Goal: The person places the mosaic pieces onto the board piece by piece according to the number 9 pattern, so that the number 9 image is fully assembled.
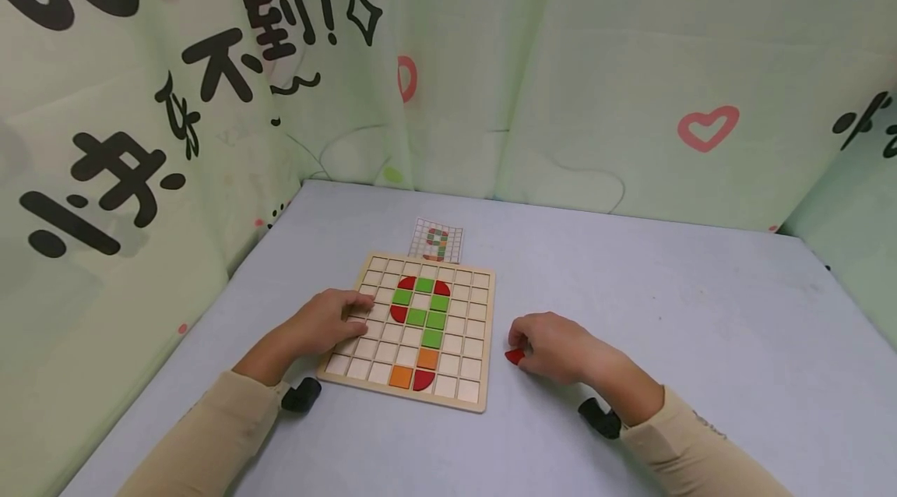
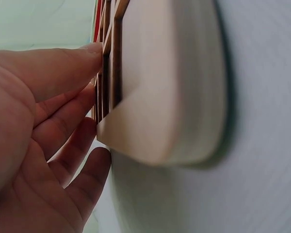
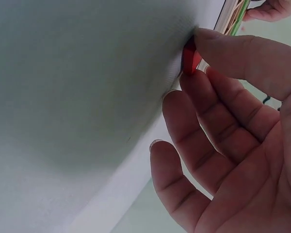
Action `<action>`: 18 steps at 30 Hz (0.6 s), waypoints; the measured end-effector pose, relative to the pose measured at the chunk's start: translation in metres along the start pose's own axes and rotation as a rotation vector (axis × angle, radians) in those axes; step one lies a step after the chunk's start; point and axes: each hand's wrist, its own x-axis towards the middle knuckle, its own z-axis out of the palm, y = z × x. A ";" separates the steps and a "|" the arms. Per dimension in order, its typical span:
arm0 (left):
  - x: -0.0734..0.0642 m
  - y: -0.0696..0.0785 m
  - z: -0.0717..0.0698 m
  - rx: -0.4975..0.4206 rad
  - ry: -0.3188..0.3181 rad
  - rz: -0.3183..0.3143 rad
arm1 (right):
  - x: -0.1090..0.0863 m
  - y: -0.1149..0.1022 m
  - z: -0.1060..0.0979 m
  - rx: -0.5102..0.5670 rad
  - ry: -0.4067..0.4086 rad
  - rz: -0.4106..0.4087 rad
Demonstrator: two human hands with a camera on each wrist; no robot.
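A square wooden grid board lies on the table, with several green square tiles, two orange square tiles and several red rounded tiles in its cells. My left hand rests at the board's left edge, fingers and thumb loosely extended over the grid. In the left wrist view the thumb touches the gridded face near a corner. To the right of the board, my right hand pinches a red rounded tile between thumb and fingertips, close to the tabletop.
Behind the board lies a printed pattern card, its lower edge reaching the board's back rim. The pale table extends to the right. Green curtains with black lettering and pink hearts hang along the back and sides.
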 end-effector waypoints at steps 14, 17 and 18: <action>-0.001 0.002 0.001 -0.002 -0.001 -0.005 | 0.004 0.001 0.004 0.033 0.039 -0.024; -0.001 0.003 0.000 0.004 -0.001 -0.005 | 0.005 0.000 0.004 0.022 0.042 -0.013; -0.002 0.003 0.000 0.000 0.000 -0.007 | 0.004 0.000 0.004 0.018 0.044 -0.009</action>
